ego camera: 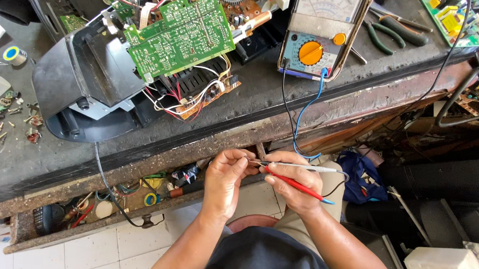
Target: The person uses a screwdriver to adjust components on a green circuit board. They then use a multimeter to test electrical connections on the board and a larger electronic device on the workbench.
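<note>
Red probe in right hand

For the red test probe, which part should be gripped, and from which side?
Grip the red test probe on its plastic handle, mid-length, from above with a pencil-style pinch, as the right hand does. It lies nearly level, its metal end toward the left hand and its lead at the right end. Both ends are best left free, probably.
</note>
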